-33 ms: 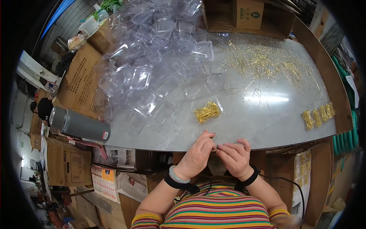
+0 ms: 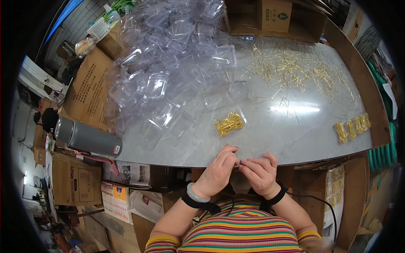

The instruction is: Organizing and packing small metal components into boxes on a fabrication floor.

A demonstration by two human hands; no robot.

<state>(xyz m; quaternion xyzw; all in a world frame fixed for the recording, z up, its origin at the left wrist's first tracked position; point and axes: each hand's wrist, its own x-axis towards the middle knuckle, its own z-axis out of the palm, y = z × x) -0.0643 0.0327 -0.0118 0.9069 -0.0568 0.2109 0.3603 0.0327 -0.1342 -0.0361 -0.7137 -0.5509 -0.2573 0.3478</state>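
At the near edge of the table, my left hand and my right hand meet with their fingertips pinched together. Something small and gold-coloured shows between them, too covered by the fingers to make out. Just beyond my hands lies a clear plastic box filled with a bundle of gold wire hooks. Farther right, a loose spread of gold wire hooks covers the tabletop. Several wrapped gold bundles stand in a row by the right edge.
A large heap of clear plastic boxes fills the left and back of the grey table. A grey bottle lies at the left edge. Cardboard walls border the table, and an open carton sits below at right.
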